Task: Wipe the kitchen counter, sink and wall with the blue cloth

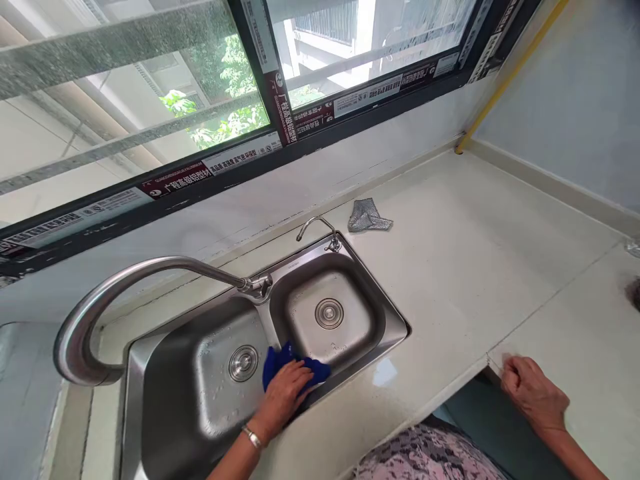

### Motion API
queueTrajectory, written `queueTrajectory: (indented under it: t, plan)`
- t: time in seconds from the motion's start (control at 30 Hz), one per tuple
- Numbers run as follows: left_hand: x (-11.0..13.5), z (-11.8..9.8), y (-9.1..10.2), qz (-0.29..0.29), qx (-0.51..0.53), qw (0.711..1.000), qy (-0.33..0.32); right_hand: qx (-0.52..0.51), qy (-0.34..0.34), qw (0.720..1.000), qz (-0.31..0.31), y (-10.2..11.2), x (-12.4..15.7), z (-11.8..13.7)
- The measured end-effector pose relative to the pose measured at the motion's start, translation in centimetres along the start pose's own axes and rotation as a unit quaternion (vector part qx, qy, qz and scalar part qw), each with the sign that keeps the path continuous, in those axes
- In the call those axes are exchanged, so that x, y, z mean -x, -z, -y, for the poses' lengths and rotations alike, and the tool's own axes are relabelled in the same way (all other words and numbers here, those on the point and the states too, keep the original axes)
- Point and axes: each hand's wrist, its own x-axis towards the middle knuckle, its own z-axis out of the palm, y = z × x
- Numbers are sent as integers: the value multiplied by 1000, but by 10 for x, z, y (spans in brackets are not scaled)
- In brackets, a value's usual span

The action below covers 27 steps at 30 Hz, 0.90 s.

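Pale stone countertop (465, 267) runs beneath a dark aluminium window frame (165, 183). Set into it is a double-bowl stainless steel sink (385, 320), with a tall curved steel gooseneck faucet (125, 280) arching over the larger bowl and a slim steel tap (317, 223) behind the smaller one. A crumpled grey mesh scouring cloth (369, 215) lies just beside that tap, within easy reach of the sink.

Bunched blue microfibre cloth (295, 365) sits at the near end of the divider between the bowls. Left hand (283, 397) is palm down, fingers closed over the cloth, apparently bearing down so it stays against the steel. Right hand (534, 393) rests at the counter's front edge, fingers loosely curled, gripping nothing, seemingly a brace.
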Motion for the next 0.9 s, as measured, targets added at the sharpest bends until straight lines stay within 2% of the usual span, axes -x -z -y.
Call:
queueTrajectory:
  t: [0.1,0.2,0.27,0.4,0.5,0.57,0.63,0.77,0.83,0.9]
  plan:
    - [-5,16,19,13,-57,998,19,10,28,999,-20,1,-1,-2]
    - [-35,22,24,35,-93,994,53,19,39,998,-35,5,-4,0]
    - [-56,29,25,23,-103,992,70,18,40,998,-37,6,-6,2]
    - [-85,62,41,-33,-111,988,105,2,18,1000,-22,3,-3,3]
    - [-98,93,61,-97,-91,984,115,-12,-1,1000,-4,1,-1,3]
    - [-102,107,66,-151,-67,979,121,-17,-10,1000,-4,2,-1,4]
    - [-100,112,59,-228,-40,962,145,-22,-18,1000,-11,3,-2,5]
    - [-76,104,24,-389,14,891,235,-25,-11,999,-29,2,-4,8]
    - [-60,96,8,-417,43,870,260,-19,-10,999,-29,0,-4,8]
    - [-48,90,-3,-419,66,864,273,-23,-28,999,-17,-4,-2,7]
